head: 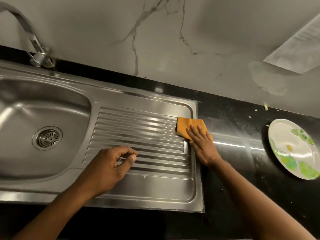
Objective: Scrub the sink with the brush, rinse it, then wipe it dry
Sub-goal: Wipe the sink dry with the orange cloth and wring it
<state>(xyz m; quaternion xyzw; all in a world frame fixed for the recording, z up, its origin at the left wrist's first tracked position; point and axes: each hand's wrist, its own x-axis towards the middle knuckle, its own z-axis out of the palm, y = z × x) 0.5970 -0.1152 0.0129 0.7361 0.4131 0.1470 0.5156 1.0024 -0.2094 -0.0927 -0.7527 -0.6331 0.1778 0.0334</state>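
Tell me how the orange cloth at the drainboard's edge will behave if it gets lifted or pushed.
Probably floppy: the orange cloth lies flattened under the right hand, whose fingers are straight, so it would likely droop when lifted. It looks thin, so it is likely light. Pushed, it should slide easily over the smooth steel drainboard, though the ridges may snag it.

Wall (173,32): pale marble-look, grey veins, smudged patch toward the right. Paper sheet (294,49) at upper right. Black glossy desk (242,170), speckled with crumbs; green-patterned plate (292,149) lies on it.
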